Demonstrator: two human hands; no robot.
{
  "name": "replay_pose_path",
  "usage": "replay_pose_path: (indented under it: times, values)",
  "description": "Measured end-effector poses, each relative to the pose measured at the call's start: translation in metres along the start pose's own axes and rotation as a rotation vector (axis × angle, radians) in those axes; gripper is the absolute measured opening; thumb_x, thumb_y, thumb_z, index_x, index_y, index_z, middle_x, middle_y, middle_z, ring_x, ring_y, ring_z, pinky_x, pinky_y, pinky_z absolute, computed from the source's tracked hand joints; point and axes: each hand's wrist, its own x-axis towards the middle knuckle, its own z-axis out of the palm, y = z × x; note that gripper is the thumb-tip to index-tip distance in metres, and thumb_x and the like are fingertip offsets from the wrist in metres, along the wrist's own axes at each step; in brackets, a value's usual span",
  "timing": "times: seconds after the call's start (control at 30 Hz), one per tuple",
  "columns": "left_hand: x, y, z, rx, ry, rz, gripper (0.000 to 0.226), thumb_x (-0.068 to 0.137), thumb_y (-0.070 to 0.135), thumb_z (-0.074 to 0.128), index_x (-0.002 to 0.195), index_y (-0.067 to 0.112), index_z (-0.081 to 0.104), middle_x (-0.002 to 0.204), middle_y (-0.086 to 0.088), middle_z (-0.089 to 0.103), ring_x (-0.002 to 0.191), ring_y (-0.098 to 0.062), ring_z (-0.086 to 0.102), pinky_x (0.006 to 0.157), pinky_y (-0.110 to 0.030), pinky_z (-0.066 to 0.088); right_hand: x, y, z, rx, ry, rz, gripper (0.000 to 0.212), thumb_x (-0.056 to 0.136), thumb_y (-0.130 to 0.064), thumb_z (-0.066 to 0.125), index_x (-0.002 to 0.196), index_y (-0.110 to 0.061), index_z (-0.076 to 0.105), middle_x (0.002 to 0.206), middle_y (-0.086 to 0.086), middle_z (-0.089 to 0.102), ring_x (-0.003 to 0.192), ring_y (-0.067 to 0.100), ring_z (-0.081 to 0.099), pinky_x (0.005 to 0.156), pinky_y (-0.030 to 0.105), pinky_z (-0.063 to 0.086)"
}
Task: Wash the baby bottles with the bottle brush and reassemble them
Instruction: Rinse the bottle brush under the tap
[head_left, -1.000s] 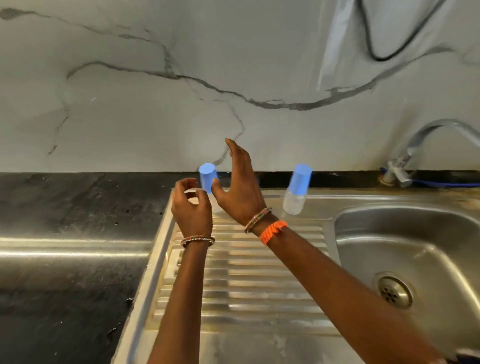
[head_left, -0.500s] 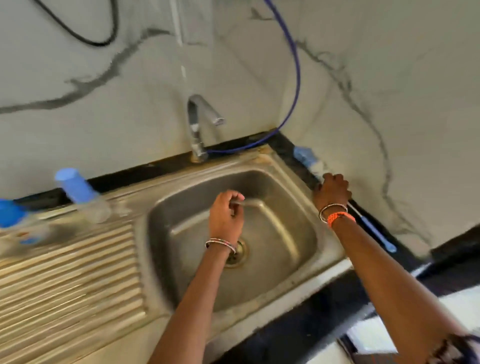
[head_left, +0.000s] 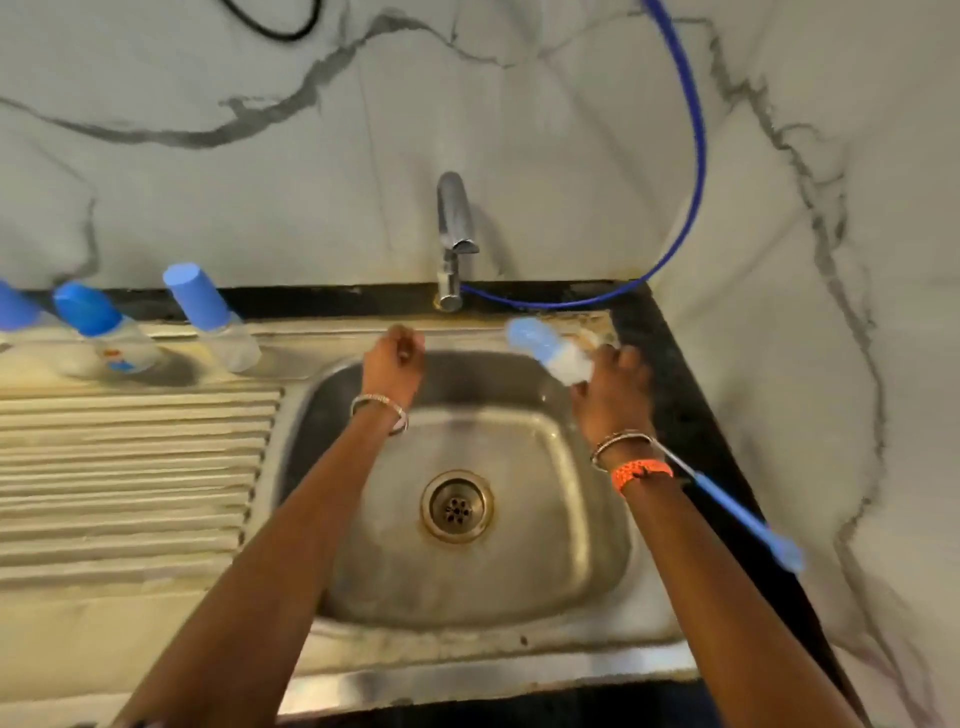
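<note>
Two hands reach over the steel sink (head_left: 597, 519). Your right hand (head_left: 615, 397) grasps the bottle brush (head_left: 727, 506) above the sink's right rim: its blue and white head (head_left: 545, 348) points up and left from your fingers, and its thin wire stem and blue handle trail back past your wrist over the dark worktop (head_left: 675, 374). Your left hand (head_left: 392, 364) hovers above the far left part of the basin with its fingers curled; it appears to hold nothing, though the fingertips are blurred. Three baby bottles stand along the back edge of the ribbed drainboard (head_left: 130, 467), each clear with a blue cap: one (head_left: 210, 319) nearest the basin, a second (head_left: 104, 330) to its left, and a third (head_left: 18, 317) cut off by the left edge of the view. The tap (head_left: 453, 234) rises behind the basin, between your two hands, and a blue hose (head_left: 693, 171) loops from its base up the marble wall. The drain (head_left: 457, 506) lies near the middle of the basin floor.
</note>
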Motion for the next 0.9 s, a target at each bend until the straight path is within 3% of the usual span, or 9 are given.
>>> replay_pose_path:
  times: [0.03, 0.1, 0.27, 0.43, 0.63, 0.9]
  values:
    - [0.013, 0.005, -0.001, 0.037, 0.051, 0.004, 0.016, 0.094, 0.015, 0.055, 0.102, 0.004, 0.063, 0.096, -0.017, 0.067, 0.089, -0.027, 0.061, 0.08, -0.023, 0.043, 0.002, -0.021, 0.003, 0.008, -0.031, -0.092, 0.044, 0.085, -0.024, 0.062, 0.122, -0.006, 0.047, 0.129, 0.02, 0.04, 0.114, 0.038, 0.043, 0.087, 0.044, 0.041]
    - [0.042, 0.014, 0.0, 0.112, 0.075, -0.012, 0.024, 0.094, 0.014, 0.054, 0.108, -0.002, 0.064, 0.107, -0.021, 0.067, 0.101, -0.033, 0.061, 0.079, -0.026, 0.038, 0.01, -0.057, 0.017, 0.021, -0.103, -0.213, 0.042, 0.086, -0.026, 0.06, 0.122, -0.008, 0.046, 0.128, 0.016, 0.042, 0.114, 0.034, 0.043, 0.083, 0.042, 0.042]
    - [0.086, 0.026, 0.031, 0.49, -0.098, 0.058, 0.043, 0.098, 0.04, 0.042, 0.111, 0.003, 0.06, 0.114, -0.022, 0.062, 0.106, -0.041, 0.056, 0.077, -0.036, 0.04, 0.037, -0.096, 0.046, 0.111, -0.239, -0.257, 0.039, 0.088, -0.02, 0.058, 0.122, -0.006, 0.047, 0.118, 0.015, 0.057, 0.113, 0.033, 0.046, 0.081, 0.039, 0.042]
    - [0.104, 0.031, 0.057, 0.462, -0.029, 0.025, 0.04, 0.098, 0.038, 0.045, 0.111, 0.003, 0.061, 0.113, -0.023, 0.06, 0.105, -0.041, 0.057, 0.08, -0.039, 0.044, 0.049, -0.1, 0.06, 0.223, -0.208, -0.235, 0.033, 0.085, -0.018, 0.061, 0.115, -0.007, 0.051, 0.115, 0.013, 0.058, 0.111, 0.032, 0.045, 0.08, 0.039, 0.043]
    - [0.106, 0.027, 0.053, 0.385, -0.026, 0.032, 0.038, 0.099, 0.028, 0.044, 0.097, -0.004, 0.062, 0.102, -0.024, 0.061, 0.094, -0.04, 0.058, 0.069, -0.033, 0.036, 0.039, -0.104, 0.074, 0.413, -0.285, -0.164, 0.036, 0.078, -0.018, 0.066, 0.113, -0.009, 0.062, 0.11, 0.011, 0.066, 0.103, 0.029, 0.058, 0.084, 0.035, 0.05]
    - [0.106, 0.026, 0.046, 0.283, -0.072, -0.075, 0.032, 0.096, 0.023, 0.047, 0.109, -0.003, 0.06, 0.114, -0.023, 0.059, 0.104, -0.037, 0.053, 0.078, -0.031, 0.038, 0.03, -0.104, 0.071, 0.56, -0.292, -0.053, 0.029, 0.077, -0.012, 0.063, 0.106, -0.005, 0.066, 0.101, 0.014, 0.07, 0.09, 0.028, 0.066, 0.079, 0.033, 0.054]
